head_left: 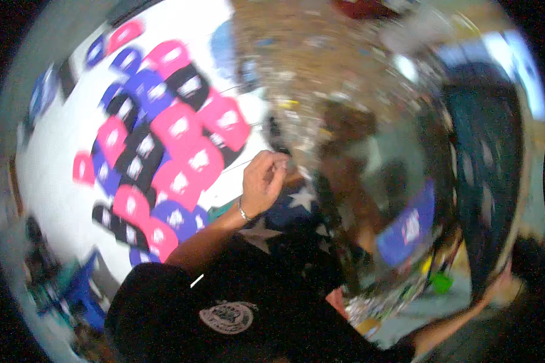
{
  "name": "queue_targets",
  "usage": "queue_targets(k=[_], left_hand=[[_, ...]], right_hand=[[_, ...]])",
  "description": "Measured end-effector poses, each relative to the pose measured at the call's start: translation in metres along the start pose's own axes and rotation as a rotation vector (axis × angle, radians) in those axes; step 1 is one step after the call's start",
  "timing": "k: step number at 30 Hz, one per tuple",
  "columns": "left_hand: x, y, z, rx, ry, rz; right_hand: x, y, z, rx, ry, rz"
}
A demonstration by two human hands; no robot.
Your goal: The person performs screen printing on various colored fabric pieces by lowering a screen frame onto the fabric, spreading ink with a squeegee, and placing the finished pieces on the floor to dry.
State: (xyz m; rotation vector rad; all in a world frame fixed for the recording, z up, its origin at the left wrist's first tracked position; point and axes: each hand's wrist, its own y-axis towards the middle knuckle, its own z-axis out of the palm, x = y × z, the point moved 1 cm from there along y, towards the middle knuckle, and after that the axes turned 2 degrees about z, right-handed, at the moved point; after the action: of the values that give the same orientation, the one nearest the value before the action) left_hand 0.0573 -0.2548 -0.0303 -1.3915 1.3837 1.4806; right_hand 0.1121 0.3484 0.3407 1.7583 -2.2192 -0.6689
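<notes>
My left hand (264,183), with a bracelet at the wrist, hovers near the white table's right edge, fingers curled in. Whether anything sits between the fingertips is blurred. My right hand (499,287) grips the lower end of a tall dark panel with a pale rim (487,169), tilted up at the far right. Left of the panel, a blue flat piece with a white and pink print (407,230) lies on a dark, smeared work surface. Nearest my left hand on the table are pink printed pieces (198,158).
The white table (60,157) bears several rounded pink, blue and black printed pieces, some overlapping. A brown, littered surface (321,54) stretches across the back. A bright green object (442,282) is near the panel's foot. Blue plastic furniture (89,290) stands at lower left.
</notes>
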Motion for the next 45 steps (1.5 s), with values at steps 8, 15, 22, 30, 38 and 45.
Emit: queue_targets(k=[8,15,22,30,38,45], left_hand=[[-0.117,0.010,0.197,0.956,0.031,0.830],[-0.051,0.024,0.252,0.863,0.329,0.704],[-0.067,0.003,0.266,1.189,0.476,0.990],[-0.063,0.003,0.272,1.301,0.589,1.005],[-0.070,0.003,0.271,1.341,0.716,1.001],[-0.070,0.003,0.269,1.309,0.696,1.006]], right_hand=[[0.021,0.038,-0.004,-0.001,0.193,0.052],[0.073,0.015,-0.028,-0.028,0.139,0.230],[0.053,0.033,-0.017,-0.079,0.109,0.130],[0.051,0.037,-0.013,-0.133,0.098,0.102],[0.058,0.033,-0.017,-0.108,0.108,0.137],[0.061,0.028,-0.014,-0.113,0.136,0.130]])
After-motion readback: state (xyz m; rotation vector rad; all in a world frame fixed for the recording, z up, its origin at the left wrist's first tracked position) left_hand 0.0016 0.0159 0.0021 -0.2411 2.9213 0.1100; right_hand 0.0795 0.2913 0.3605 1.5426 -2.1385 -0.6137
